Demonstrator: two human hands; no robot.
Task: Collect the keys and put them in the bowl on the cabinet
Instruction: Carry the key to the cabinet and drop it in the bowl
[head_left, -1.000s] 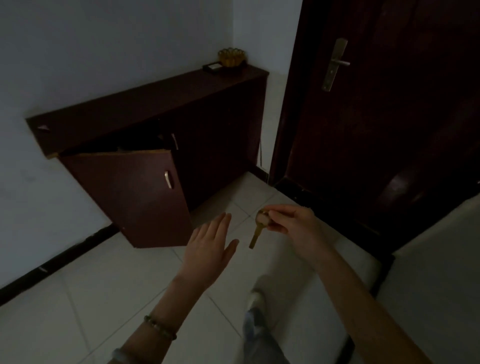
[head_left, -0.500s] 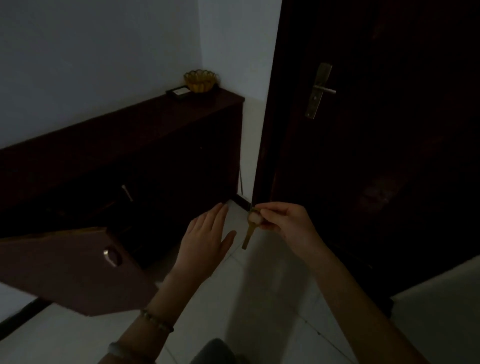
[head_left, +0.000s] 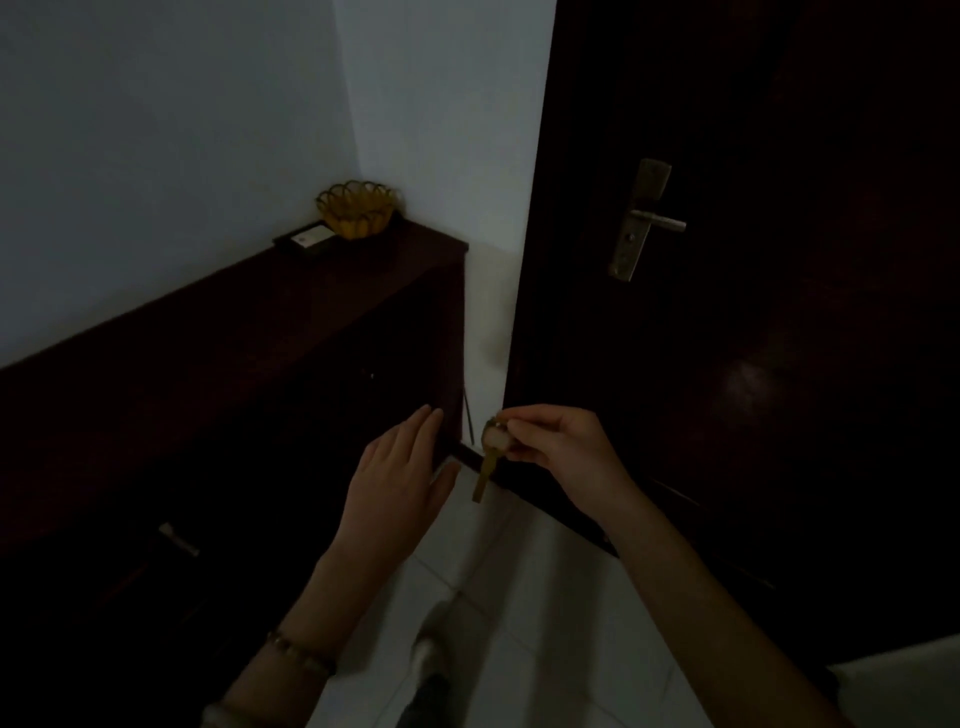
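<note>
Pinching key in right hand; left hand apparently empty.

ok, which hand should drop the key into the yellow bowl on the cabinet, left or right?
Right. The right hand already pinches the brass key by its head, blade hanging down. The left hand is open and empty. The scalloped yellow bowl sits at the far end of the dark wooden cabinet, not yet within reach.

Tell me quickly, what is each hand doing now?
Left hand: open, flat, holding nothing.
Right hand: pinched shut on the key.
</note>
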